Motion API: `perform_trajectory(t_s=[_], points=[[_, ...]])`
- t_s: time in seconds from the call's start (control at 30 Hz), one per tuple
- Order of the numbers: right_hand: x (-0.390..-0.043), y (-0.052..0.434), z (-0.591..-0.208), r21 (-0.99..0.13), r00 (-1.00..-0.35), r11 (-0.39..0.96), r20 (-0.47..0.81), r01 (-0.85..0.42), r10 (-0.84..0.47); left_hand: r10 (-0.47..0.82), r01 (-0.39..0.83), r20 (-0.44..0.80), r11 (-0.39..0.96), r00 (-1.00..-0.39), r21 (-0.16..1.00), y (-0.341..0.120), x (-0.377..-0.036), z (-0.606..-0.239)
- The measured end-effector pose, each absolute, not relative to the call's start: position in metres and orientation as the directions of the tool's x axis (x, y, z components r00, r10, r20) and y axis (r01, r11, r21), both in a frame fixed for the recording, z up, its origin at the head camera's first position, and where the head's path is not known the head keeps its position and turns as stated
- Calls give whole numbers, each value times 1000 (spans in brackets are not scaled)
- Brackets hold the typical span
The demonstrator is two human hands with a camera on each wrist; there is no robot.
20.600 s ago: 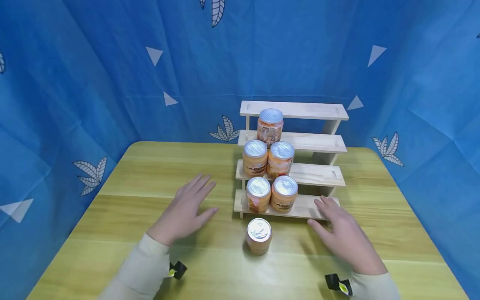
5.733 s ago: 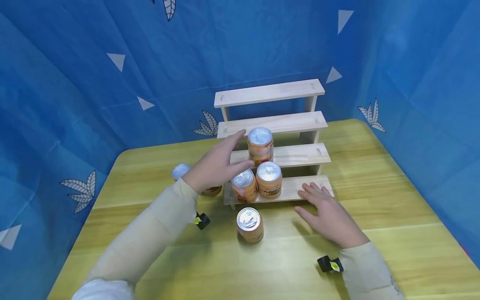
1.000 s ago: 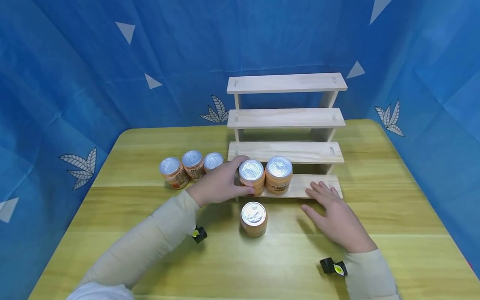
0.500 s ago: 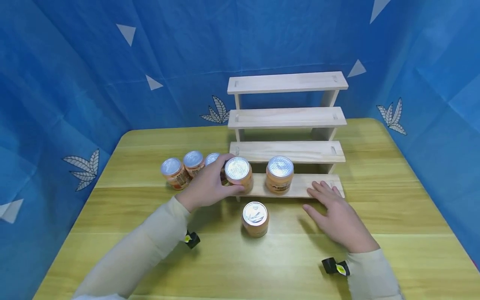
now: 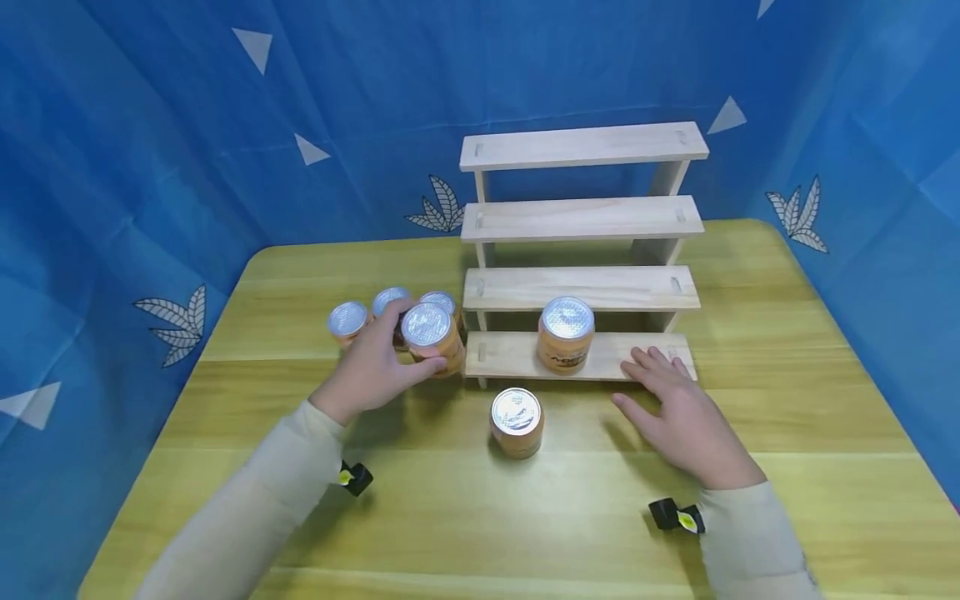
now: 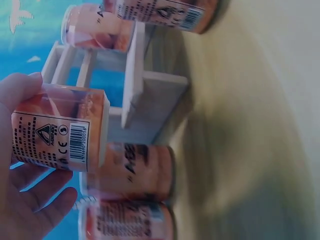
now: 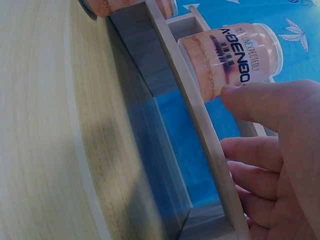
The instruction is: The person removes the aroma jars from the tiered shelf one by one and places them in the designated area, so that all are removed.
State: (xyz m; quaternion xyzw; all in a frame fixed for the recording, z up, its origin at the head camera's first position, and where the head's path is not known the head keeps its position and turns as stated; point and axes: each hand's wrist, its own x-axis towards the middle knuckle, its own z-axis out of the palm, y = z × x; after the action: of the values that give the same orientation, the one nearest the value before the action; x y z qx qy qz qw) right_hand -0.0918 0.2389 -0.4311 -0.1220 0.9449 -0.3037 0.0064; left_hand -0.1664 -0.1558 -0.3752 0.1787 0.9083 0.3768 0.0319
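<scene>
My left hand (image 5: pixel 367 367) grips an orange-labelled can (image 5: pixel 437 340) with a silver lid, raised in front of cans left of the rack. In the left wrist view, the barcode side of this held can (image 6: pixel 60 127) shows, thumb on one side and fingers on the other. My right hand (image 5: pixel 686 421) rests at the right end of the bottom shelf (image 5: pixel 495 354) of a stepped wooden rack, fingers extended. One similar can (image 5: pixel 566 337) stands on that shelf; in the right wrist view my right thumb (image 7: pixel 250 100) is close to it.
Three more cans stand on the table left of the rack, partly hidden: a left can (image 5: pixel 347 317), a middle can (image 5: pixel 391 297) and a right can (image 5: pixel 438 298). Another can (image 5: pixel 517 425) stands in front of the rack. A blue patterned cloth (image 5: pixel 375 75) hangs behind.
Within the last second my left hand has carried a can leftward off the bottom shelf. Earlier, the upper cans left the shelves and three came to stand left. My right hand stays by the shelf.
</scene>
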Motion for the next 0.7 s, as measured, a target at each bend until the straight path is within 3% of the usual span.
perform_trajectory(t_s=[0.7], points=[[-91, 239, -428, -570, -971, 792, 43, -218, -237, 428, 360, 75, 640, -901, 679, -141, -160, -388]])
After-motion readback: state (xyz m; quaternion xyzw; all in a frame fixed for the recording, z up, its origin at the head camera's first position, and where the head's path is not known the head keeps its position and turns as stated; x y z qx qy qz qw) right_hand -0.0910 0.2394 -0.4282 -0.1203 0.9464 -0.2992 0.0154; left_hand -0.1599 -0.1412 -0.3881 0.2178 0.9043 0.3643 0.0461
